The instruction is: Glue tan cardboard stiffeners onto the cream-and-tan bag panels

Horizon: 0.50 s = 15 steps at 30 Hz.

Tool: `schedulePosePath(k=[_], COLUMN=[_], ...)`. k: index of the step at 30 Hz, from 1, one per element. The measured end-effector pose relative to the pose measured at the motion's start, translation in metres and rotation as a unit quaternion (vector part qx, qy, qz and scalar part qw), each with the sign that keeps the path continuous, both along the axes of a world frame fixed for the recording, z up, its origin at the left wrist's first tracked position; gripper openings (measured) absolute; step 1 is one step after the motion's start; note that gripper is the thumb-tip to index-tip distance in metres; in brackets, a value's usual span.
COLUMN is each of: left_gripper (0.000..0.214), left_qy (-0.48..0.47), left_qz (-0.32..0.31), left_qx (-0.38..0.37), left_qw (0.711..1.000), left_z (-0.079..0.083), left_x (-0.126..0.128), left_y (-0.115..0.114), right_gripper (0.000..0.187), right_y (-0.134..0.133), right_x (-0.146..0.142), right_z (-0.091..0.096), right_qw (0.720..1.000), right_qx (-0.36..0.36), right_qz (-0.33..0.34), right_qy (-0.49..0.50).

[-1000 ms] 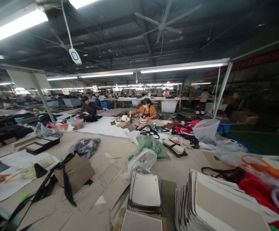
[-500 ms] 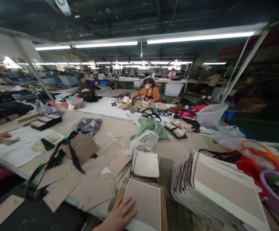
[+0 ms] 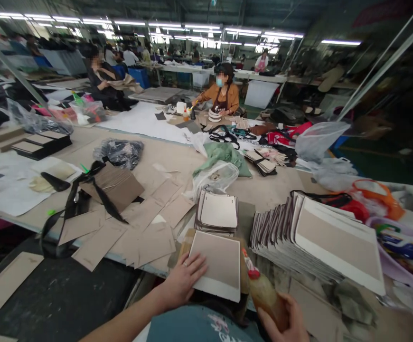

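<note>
My left hand (image 3: pixel 183 278) lies flat with fingers spread on the left edge of a beige panel with a white border (image 3: pixel 218 263), which rests on a board at the table's near edge. My right hand (image 3: pixel 285 323) is wrapped round a squeeze bottle of amber glue with a red nozzle (image 3: pixel 259 289), tilted, its tip just right of the panel. Behind the panel lies a small stack of similar white-edged pieces (image 3: pixel 218 213). To the right a large fanned pile of bigger panels (image 3: pixel 320 237) leans across the table.
Loose cardboard pieces (image 3: pixel 135 228) and black straps (image 3: pixel 81 190) cover the table on the left. Plastic bags (image 3: pixel 213 178), a green cloth and a purple tub (image 3: pixel 402 247) lie farther off. A person in an orange top (image 3: pixel 222 92) and others work at distant tables.
The view has tilted down toward the table. My left hand has slid farther onto the panel, and my right hand with the glue bottle has come into view.
</note>
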<state>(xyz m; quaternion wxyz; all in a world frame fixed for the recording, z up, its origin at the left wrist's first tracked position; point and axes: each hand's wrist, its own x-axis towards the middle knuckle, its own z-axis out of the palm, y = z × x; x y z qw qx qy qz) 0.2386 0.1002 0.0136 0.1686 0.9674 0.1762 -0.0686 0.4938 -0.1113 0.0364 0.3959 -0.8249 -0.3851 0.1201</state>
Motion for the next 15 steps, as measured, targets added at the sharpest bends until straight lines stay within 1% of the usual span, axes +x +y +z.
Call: schedulePosePath(k=[3, 6, 12, 15], left_gripper=[0.094, 0.092, 0.09, 0.089], left_qy=[0.001, -0.002, -0.008, -0.004], left_qz=[0.0, -0.003, -0.006, -0.009], left_qx=[0.0, -0.008, -0.01, -0.013], left_qw=[1.0, 1.0, 1.0, 1.0], left_z=[-0.001, -0.002, -0.003, -0.004], left_x=[0.001, 0.001, 0.001, 0.001], left_y=[0.001, 0.002, 0.003, 0.004], right_gripper=[0.044, 0.04, 0.048, 0.049], right_y=[0.033, 0.058, 0.084, 0.096], right_x=[-0.012, -0.025, -0.038, -0.044], right_z=[0.021, 0.032, 0.03, 0.032], right_qw=[0.993, 0.979, 0.953, 0.942], right_qx=[0.052, 0.059, 0.025, 0.028], right_qz=[0.071, 0.15, 0.261, 0.296], right_qy=[-0.077, -0.125, -0.153, -0.156])
